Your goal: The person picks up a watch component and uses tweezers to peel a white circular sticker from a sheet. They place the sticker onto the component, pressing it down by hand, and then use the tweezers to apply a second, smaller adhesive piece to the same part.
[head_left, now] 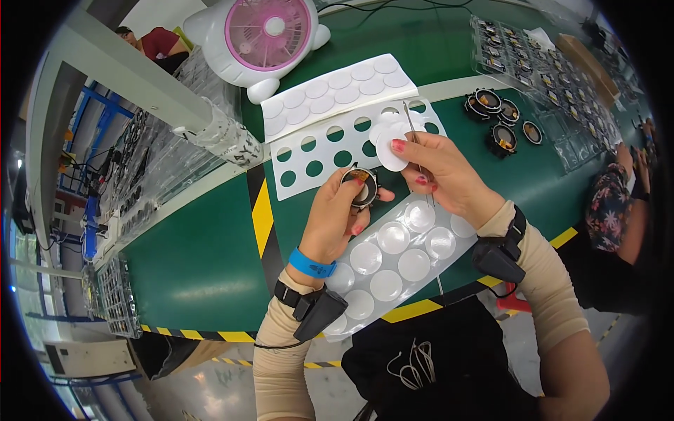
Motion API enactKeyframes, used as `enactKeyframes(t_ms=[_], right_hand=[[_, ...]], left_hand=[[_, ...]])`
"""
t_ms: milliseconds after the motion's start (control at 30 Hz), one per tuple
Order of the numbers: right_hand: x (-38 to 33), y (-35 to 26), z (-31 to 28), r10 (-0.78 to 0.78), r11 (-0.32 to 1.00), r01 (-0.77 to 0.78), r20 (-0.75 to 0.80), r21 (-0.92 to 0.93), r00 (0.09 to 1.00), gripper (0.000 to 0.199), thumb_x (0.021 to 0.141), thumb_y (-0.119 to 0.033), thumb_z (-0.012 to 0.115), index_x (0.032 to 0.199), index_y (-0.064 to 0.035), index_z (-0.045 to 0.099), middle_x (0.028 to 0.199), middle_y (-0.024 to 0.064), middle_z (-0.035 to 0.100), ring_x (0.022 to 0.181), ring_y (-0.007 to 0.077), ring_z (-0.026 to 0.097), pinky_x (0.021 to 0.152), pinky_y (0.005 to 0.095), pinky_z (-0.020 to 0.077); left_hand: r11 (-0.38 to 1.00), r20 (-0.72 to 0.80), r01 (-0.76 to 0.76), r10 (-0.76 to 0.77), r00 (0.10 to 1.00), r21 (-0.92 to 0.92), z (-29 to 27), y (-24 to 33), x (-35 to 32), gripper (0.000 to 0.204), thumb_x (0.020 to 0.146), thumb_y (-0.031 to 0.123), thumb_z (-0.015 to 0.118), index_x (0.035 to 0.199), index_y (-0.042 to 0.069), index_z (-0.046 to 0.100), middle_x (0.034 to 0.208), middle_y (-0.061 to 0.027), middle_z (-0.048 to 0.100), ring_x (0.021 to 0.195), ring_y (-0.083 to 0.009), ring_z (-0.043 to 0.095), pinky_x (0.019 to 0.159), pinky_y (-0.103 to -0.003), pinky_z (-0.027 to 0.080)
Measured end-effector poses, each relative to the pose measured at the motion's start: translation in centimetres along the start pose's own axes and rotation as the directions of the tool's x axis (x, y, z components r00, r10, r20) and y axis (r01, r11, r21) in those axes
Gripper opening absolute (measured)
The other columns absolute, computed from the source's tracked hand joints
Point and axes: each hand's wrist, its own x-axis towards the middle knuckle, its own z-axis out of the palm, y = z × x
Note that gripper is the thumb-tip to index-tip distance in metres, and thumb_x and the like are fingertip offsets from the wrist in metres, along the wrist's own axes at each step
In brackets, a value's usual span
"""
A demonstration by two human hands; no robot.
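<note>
My left hand (342, 215) holds a small round black part (362, 186) above the green table, fingertips around its rim. My right hand (439, 172) grips metal tweezers (414, 135) and a white round sticker (391, 150) against the thumb, just above and to the right of the black part. Under both hands lies a sheet of white round stickers (400, 256). A used white sheet with round holes (330, 151) lies beyond the hands.
A white and pink desk fan (260, 38) stands at the back. Another sticker sheet (337, 88) lies before it. Several round black parts (500, 119) sit at the right, trays of parts (533, 63) behind. Another person's arm (618, 203) is far right.
</note>
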Motion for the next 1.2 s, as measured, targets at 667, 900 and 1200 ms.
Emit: enactKeyframes(t_ms=[667,900,1200], right_hand=[[-0.4,0.7,1.0,0.022,0.977,-0.038,-0.075,-0.21,0.997,0.021,0.082,-0.024,0.064,0.085,-0.0033,0.06,0.063,-0.0047,0.044,0.053,0.0019,0.033,0.044,0.0181,0.0203],[-0.4,1.1,0.8,0.008,0.975,-0.02,-0.054,-0.221,0.999,0.022,0.082,-0.024,0.064,0.086,-0.0033,0.06,0.062,-0.0048,0.044,0.053,0.0021,0.033,0.045,0.0184,0.0207],[-0.8,1.1,1.1,-0.066,0.961,0.063,-0.004,-0.27,0.998,0.019,0.082,-0.022,0.064,0.084,-0.0034,0.06,0.06,-0.0055,0.042,0.053,0.0018,0.033,0.045,0.0187,0.0223]], left_hand=[[0.973,-0.155,-0.205,0.22,0.963,0.106,1.9,-1.0,0.0,0.027,0.096,0.022,0.034,0.114,0.004,0.043,0.077,-0.0045,0.05,0.052,-0.0076,0.04,0.041,-0.019,0.025],[0.987,-0.178,-0.158,0.16,0.971,0.026,2.7,-1.2,0.1,0.028,0.095,0.015,0.038,0.121,0.004,0.039,0.083,-0.0053,0.053,0.055,-0.0067,0.044,0.042,-0.018,0.031],[0.981,-0.157,-0.176,0.187,0.97,0.078,3.2,-1.1,0.0,0.026,0.094,0.012,0.039,0.119,0.004,0.039,0.089,-0.0068,0.053,0.06,-0.0084,0.05,0.045,-0.02,0.038]])
